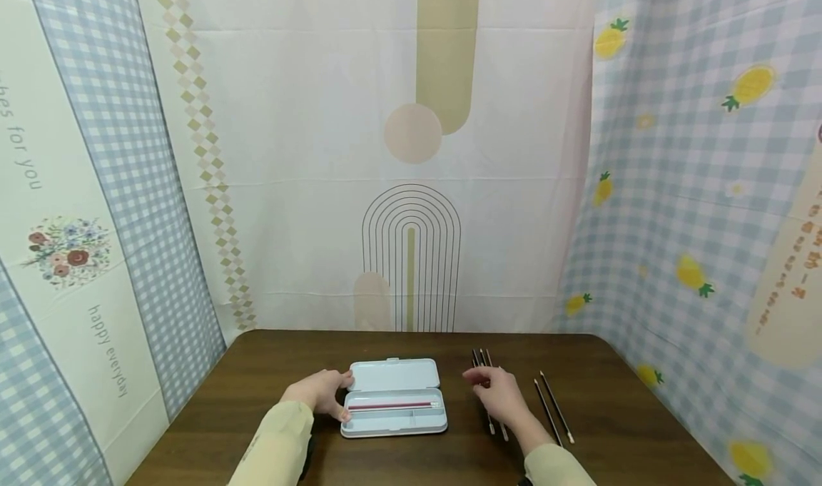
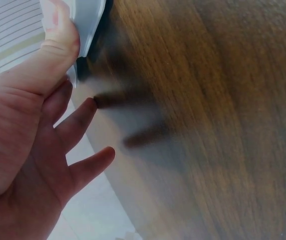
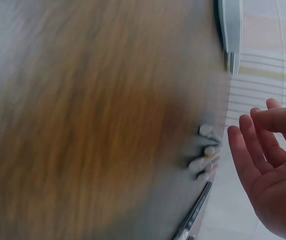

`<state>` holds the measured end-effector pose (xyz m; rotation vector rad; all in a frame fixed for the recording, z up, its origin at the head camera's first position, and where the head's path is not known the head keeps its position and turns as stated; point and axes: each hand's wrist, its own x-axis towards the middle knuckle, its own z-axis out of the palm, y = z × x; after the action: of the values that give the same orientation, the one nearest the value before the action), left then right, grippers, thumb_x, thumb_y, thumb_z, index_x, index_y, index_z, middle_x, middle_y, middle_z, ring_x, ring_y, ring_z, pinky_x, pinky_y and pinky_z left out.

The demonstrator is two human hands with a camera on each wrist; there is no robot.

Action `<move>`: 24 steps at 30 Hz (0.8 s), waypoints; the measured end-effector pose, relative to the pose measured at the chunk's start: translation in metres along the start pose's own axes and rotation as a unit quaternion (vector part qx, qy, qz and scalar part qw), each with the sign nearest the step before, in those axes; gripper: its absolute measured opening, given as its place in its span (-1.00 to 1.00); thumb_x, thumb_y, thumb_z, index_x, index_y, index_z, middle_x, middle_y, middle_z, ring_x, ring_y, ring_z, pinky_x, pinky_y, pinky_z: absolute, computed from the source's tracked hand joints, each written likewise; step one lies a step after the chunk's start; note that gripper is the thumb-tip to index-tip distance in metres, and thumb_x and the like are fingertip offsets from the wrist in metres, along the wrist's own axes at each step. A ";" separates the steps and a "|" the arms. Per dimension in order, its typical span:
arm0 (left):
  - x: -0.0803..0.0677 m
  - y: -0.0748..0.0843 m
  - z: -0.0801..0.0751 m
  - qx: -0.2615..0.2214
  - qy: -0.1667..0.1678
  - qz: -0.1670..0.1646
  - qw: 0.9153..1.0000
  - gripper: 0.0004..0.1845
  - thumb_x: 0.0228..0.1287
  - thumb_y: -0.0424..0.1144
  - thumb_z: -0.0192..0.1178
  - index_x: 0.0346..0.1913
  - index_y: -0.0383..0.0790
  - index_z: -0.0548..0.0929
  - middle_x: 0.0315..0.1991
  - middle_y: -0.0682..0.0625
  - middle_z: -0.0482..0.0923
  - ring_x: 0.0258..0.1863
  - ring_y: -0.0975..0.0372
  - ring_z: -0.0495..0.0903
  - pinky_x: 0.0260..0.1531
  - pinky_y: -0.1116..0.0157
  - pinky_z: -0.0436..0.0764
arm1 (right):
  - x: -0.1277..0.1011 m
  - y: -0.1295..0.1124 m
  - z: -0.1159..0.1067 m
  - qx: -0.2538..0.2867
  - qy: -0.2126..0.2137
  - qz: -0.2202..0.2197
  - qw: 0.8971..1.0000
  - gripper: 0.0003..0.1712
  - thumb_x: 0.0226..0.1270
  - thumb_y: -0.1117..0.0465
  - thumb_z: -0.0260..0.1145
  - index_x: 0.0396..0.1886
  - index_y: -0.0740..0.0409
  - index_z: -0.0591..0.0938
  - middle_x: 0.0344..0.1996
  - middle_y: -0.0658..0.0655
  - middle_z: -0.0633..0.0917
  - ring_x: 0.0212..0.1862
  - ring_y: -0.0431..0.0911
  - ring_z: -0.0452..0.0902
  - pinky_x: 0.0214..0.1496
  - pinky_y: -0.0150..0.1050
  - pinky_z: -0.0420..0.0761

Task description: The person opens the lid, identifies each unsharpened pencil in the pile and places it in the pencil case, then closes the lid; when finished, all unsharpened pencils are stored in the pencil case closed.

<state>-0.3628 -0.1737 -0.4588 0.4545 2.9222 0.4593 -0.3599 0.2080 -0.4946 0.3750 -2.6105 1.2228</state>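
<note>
A light blue pencil case [image 1: 429, 422] lies with its lid [image 1: 393, 375] folded back, away from the person. A red pencil [image 1: 392, 406] lies lengthwise in its tray. My left hand [image 1: 319, 392] holds the case by its left side, thumb on the tray's near corner; in the left wrist view the other fingers spread out. Above several dark pencils [image 1: 491, 424] hovers my right hand [image 1: 497, 393], fingers loosely bent with nothing between them. It partly hides those pencils. In the right wrist view their white eraser ends [image 3: 206, 131] appear beside the fingers.
Two more dark pencils [image 1: 556, 406] lie to the right of my right hand, slanting toward the near edge. The brown wooden table [image 1: 270, 361] backs onto a patterned white curtain [image 1: 308, 150]. Checked cloths hang on both sides.
</note>
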 end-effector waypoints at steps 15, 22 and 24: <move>-0.002 -0.006 0.001 -0.002 -0.003 0.005 1.000 -0.16 0.00 -0.13 0.68 0.40 -0.28 0.65 0.49 -0.11 0.52 0.50 -0.20 0.40 0.47 -0.18 0.37 | -0.014 0.012 -0.018 -0.026 0.015 0.044 0.999 -0.70 0.39 0.51 0.34 -0.02 0.18 0.82 -0.15 0.06 0.81 -0.05 0.06 0.72 0.01 0.10 0.73; -0.006 -0.005 0.000 0.002 -0.009 0.006 1.000 -0.16 0.02 -0.12 0.67 0.42 -0.27 0.64 0.49 -0.11 0.51 0.51 -0.20 0.39 0.47 -0.18 0.37 | -0.019 0.008 -0.026 -0.018 0.020 0.060 0.998 -0.69 0.38 0.52 0.32 0.00 0.21 0.82 -0.14 0.08 0.81 -0.14 -0.03 0.70 -0.18 -0.07 0.71; -0.007 -0.005 -0.001 0.001 -0.007 0.006 1.000 -0.16 0.01 -0.12 0.68 0.41 -0.27 0.65 0.49 -0.10 0.51 0.51 -0.20 0.39 0.48 -0.17 0.37 | -0.020 0.009 -0.027 -0.025 0.028 0.063 0.997 -0.68 0.38 0.51 0.33 0.00 0.19 0.82 -0.13 0.08 0.82 -0.13 -0.02 0.70 -0.14 -0.04 0.72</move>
<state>-0.3579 -0.1806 -0.4587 0.4740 2.9076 0.4534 -0.3409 0.2368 -0.4903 0.1662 -2.6463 1.1857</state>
